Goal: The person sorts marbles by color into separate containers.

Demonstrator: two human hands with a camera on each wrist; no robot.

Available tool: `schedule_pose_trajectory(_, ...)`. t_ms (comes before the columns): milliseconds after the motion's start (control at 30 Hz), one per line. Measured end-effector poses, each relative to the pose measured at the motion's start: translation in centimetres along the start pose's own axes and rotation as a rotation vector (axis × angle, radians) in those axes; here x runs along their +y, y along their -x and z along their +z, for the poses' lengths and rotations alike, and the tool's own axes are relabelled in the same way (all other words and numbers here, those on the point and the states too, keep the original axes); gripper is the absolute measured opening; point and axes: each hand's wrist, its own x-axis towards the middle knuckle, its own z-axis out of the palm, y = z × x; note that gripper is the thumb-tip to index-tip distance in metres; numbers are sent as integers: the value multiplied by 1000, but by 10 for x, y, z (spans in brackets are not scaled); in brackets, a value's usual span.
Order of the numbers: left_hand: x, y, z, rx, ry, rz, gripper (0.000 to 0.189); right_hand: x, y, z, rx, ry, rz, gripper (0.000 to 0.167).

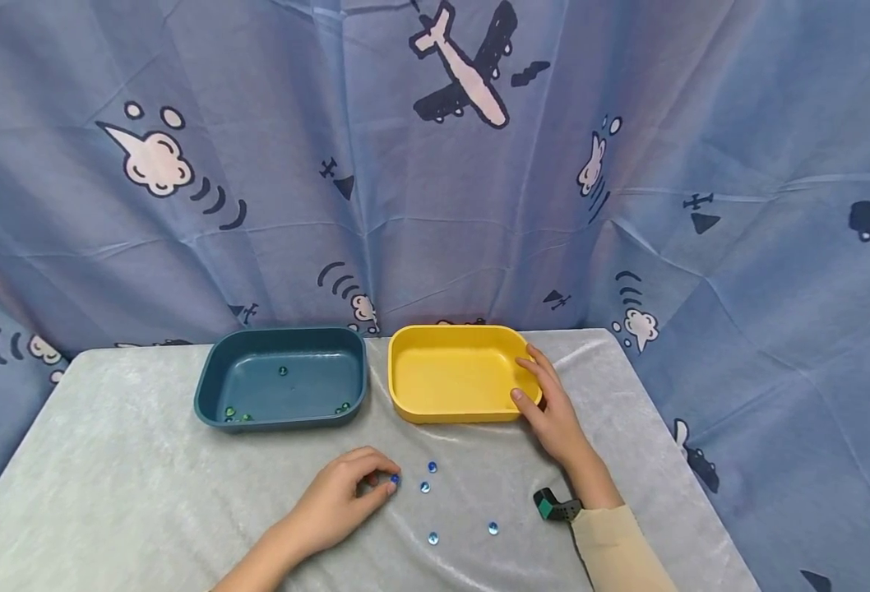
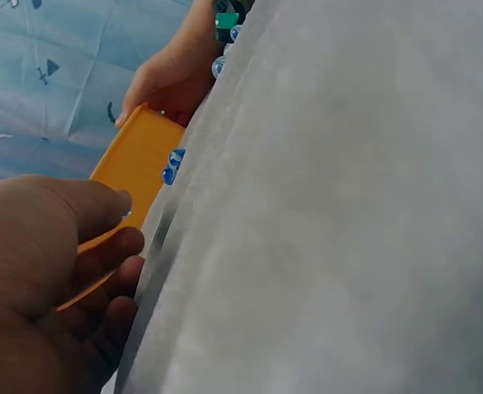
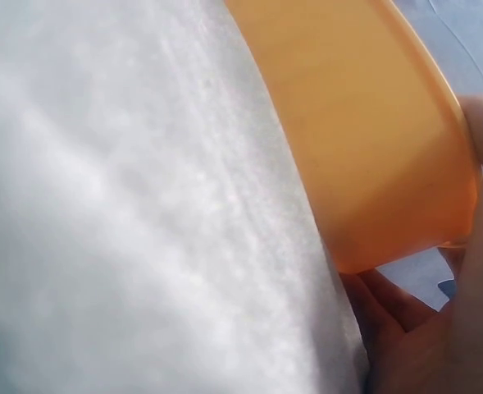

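Note:
My left hand [image 1: 342,497] pinches a blue glass marble [image 1: 395,478] between thumb and forefinger, low over the cloth. In the left wrist view only a glint of that marble shows by the thumb. My right hand [image 1: 557,415] grips the right end of a yellow tray [image 1: 435,416]; in the right wrist view the thumb lies at its rim and other fingers against the outer wall. Two blue marbles, one nearer the tray [image 1: 432,467] and one just below it [image 1: 424,487], lie right of the left hand. Closer to me are two paler blue marbles [image 1: 433,538] [image 1: 493,529].
A dark teal tray [image 1: 279,425] stands left of the yellow one, with several green marbles [image 1: 342,408] inside. Light grey cloth [image 1: 146,493] covers the table. A patterned blue curtain [image 1: 279,148] hangs behind. A black and green device [image 1: 553,506] sits at the right wrist.

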Motion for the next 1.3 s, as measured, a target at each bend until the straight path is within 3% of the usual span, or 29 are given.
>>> schedule_pose_trajectory(267, 4, -6, -4, -15, 58, 16, 12, 0, 0, 0, 5, -10, -12, 52)
schedule_pose_trajectory(533, 15, -20, -10, 1, 41, 59, 14, 2, 1, 0, 7, -8, -25, 50)
schedule_pose_trajectory(967, 46, -76, -24, 48, 12, 172, 16, 2, 1, -1, 13, 6, -13, 49)
schedule_pose_trajectory(1300, 52, -114, -26, 36, 1, 151, 17, 5, -1, 1, 6, 4, -11, 49)
